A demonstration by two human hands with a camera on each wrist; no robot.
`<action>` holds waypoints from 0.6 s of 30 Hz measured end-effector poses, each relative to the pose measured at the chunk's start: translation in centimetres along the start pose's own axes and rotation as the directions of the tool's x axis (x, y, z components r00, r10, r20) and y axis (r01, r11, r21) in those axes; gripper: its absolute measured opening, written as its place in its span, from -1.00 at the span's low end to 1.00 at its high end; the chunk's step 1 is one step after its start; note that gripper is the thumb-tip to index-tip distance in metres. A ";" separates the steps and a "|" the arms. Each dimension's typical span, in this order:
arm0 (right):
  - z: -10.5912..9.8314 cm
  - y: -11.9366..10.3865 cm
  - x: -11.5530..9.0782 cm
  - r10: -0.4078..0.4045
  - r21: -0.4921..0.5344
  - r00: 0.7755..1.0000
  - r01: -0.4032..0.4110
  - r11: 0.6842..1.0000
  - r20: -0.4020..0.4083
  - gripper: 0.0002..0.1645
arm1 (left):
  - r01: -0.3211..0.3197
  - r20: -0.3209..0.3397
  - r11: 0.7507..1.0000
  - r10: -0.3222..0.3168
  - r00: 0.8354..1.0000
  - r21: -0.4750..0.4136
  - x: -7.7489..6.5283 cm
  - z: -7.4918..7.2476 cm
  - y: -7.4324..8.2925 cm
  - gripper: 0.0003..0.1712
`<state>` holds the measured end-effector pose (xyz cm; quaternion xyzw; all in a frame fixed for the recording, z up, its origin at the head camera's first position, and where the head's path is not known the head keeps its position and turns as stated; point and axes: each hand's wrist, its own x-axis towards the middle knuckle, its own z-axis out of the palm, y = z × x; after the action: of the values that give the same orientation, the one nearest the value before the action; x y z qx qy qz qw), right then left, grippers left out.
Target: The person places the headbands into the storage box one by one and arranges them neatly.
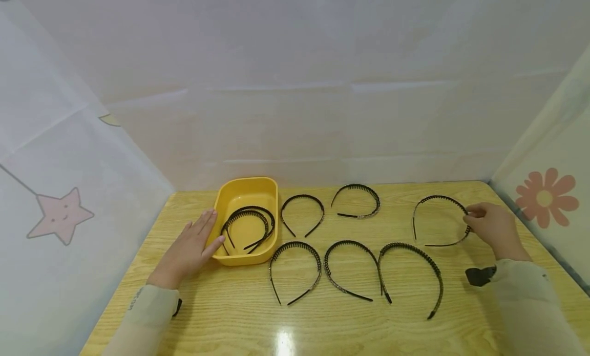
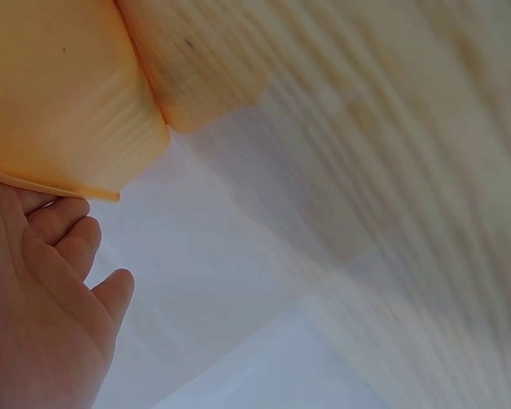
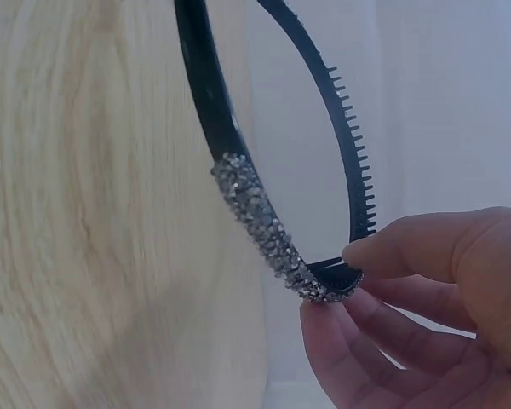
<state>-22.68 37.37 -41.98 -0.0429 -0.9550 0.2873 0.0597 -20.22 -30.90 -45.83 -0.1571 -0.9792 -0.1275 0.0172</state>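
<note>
At the right of the head view my right hand pinches a black toothed headband by its curved side, between thumb and fingers. In the right wrist view this headband shows sparkling grey stones on its outer face and comb teeth inside. My left hand touches the left rim of a yellow plastic basket, its fingers fairly straight and its thumb near the rim. Inside the basket lie black headbands, overlapping. From below, the left wrist view shows the left fingers against the basket's edge.
Several more headbands lie on the wooden table: two at the back, a small headband and a tilted headband, and a front row including a headband. Pale curtains surround the table's back and sides.
</note>
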 end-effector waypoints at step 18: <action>1.3 -4.0 0.2 0.018 0.140 1.000 -0.018 0.990 0.001 -0.43 | -0.002 -0.008 1.000 0.002 1.000 -0.007 -0.2 -0.3 0.3 -0.11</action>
<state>-23.29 33.32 -40.83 -0.0471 -0.9322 0.3539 0.0602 -19.99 -30.78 -45.51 -0.1576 -0.9785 -0.1318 0.0209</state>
